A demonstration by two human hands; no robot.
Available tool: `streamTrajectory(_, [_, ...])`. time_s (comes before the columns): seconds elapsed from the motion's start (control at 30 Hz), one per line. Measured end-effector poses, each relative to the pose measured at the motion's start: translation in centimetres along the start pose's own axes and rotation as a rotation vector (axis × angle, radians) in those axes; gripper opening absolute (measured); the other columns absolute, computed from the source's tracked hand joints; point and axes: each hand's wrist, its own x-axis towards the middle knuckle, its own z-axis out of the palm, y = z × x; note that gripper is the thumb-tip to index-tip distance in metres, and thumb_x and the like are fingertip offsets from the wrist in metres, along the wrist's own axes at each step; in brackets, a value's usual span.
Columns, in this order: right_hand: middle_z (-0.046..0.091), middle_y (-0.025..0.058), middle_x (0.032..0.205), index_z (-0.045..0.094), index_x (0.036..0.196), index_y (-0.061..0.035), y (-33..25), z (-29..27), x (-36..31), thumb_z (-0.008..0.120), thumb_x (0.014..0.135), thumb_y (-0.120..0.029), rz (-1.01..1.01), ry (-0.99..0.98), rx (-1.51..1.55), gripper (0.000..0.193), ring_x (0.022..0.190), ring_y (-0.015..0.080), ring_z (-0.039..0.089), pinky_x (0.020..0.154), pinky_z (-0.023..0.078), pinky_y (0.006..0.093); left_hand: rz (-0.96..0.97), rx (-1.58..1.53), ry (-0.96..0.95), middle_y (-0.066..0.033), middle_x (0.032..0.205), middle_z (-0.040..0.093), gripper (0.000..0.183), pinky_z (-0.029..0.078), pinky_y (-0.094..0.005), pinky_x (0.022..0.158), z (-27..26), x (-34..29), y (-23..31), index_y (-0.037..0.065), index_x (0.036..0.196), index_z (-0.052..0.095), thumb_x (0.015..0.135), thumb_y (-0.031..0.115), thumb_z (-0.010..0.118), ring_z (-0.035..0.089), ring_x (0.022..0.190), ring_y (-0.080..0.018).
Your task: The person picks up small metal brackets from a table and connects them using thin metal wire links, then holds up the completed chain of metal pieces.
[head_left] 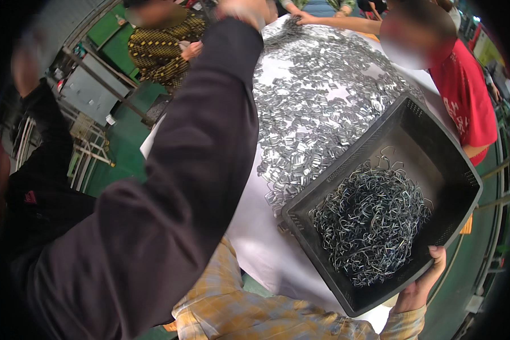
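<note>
My right hand [422, 282], in a yellow plaid cuff, grips the near right rim of a black plastic crate [436, 184], thumb over the edge. The crate is tilted and holds a tangled heap of small bent metal wire hooks [374, 224]. Beneath and beyond it, many small flat silver metal pieces [311, 124] lie spread over a white-covered table [260, 238]. My left hand does not show; a co-worker's dark sleeve [192, 153] crosses in front of my left side.
The dark-sleeved co-worker's hand [243, 10] is blurred at the top. Across the table, a person in red [464, 90] reaches to a pile of metal pieces [289, 28]. Another person in a black-and-yellow top [161, 45] stands far left. Metal racks [90, 141] stand on the green floor.
</note>
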Motion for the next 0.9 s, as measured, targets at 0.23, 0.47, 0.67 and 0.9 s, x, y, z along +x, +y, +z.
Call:
streamTrajectory(0.23, [0.062, 0.0096, 0.095, 0.056, 0.105, -0.0010, 0.4, 0.9, -1.3, 0.056, 0.066, -0.018, -0.042, 0.035, -0.029, 0.043, 0.087, 0.0237, 0.059, 0.080, 0.048, 0.0325, 1.272, 0.275, -0.377, -0.0023, 0.138, 0.037, 0.027, 0.025, -0.0522, 0.098, 7.7, 12.9, 12.9, 0.026, 0.106, 0.049, 0.081, 0.026, 0.055, 0.021, 0.134, -0.0247])
streamTrajectory(0.47, [0.061, 0.0086, 0.098, 0.056, 0.105, -0.0023, 0.1, -0.2, -1.6, 0.055, 0.067, -0.019, -0.056, 0.023, -0.092, 0.041, 0.088, 0.0230, 0.058, 0.080, 0.048, 0.0328, 1.634, 0.290, -0.511, 0.0002, 0.131, 0.048, 0.023, 0.037, -0.0442, 0.094, 6.6, 14.1, 19.4, 0.030, 0.090, 0.066, 0.076, 0.013, 0.059, 0.037, 0.125, -0.0213])
streamTrajectory(0.67, [0.062, 0.0078, 0.100, 0.057, 0.106, -0.0022, 0.4, 0.7, -2.1, 0.055, 0.068, -0.020, -0.071, 0.079, -0.080, 0.041, 0.090, 0.0231, 0.058, 0.080, 0.048, 0.0334, 0.766, -0.176, -0.190, -0.0065, 0.125, 0.052, 0.026, 0.037, -0.0420, 0.095, 4.3, 4.9, 7.3, 0.021, 0.098, 0.065, 0.078, 0.008, 0.056, 0.042, 0.119, -0.0266])
streamTrajectory(0.9, [0.062, 0.0081, 0.100, 0.058, 0.106, -0.0019, 0.1, 0.5, -2.6, 0.056, 0.068, -0.020, -0.086, 0.072, -0.056, 0.042, 0.089, 0.0233, 0.058, 0.081, 0.048, 0.0328, 0.266, -0.333, -0.057, -0.0144, 0.118, 0.056, 0.031, 0.037, -0.0395, 0.096, 2.2, -8.9, -0.9, 0.011, 0.108, 0.064, 0.080, 0.002, 0.051, 0.048, 0.113, -0.0329])
